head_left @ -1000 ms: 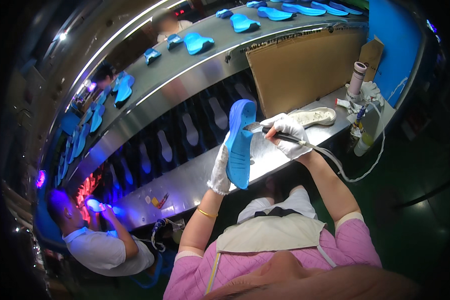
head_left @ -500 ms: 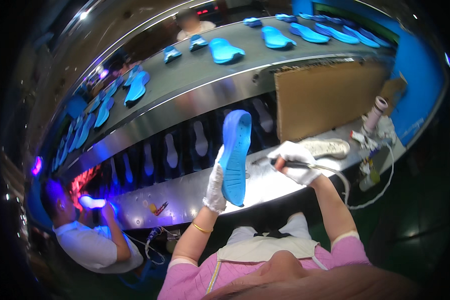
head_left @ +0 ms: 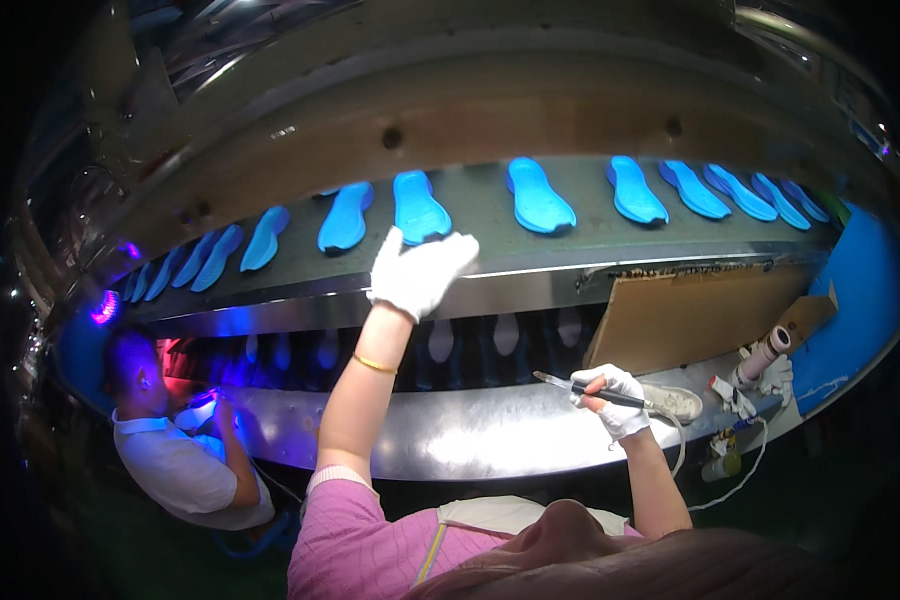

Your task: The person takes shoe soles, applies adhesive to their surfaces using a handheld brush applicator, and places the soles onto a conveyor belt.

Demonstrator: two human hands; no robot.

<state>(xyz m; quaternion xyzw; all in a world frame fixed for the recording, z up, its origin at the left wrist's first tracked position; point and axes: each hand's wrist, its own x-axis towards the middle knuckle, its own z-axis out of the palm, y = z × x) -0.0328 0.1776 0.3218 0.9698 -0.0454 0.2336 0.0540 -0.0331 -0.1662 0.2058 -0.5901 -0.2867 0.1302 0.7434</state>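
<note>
My left hand [head_left: 422,276], in a white glove, reaches over the conveyor's near edge. Its thumb and fingers are spread at the near end of a blue shoe sole [head_left: 418,205] lying on the belt. Whether the fingertips touch that sole I cannot tell. My right hand [head_left: 612,398], gloved with some fingertips bare, is closed round a dark-handled brush [head_left: 610,394]. The brush's tip points left above the metal bench, and a pale hose [head_left: 681,450] runs from its rear end. Beside that hand lies a white shoe [head_left: 673,402].
More blue soles lie along the conveyor belt [head_left: 485,215]. Other soles stand in the dark lower level beneath. A cardboard sheet [head_left: 700,310] leans above the metal bench [head_left: 420,425]. At right are a pink bottle [head_left: 765,355] and rags. A co-worker [head_left: 185,450] sits at left.
My left hand has moved up from the bench to the belt and no longer holds a blue sole upright. My right hand keeps the brush. The view has shifted.
</note>
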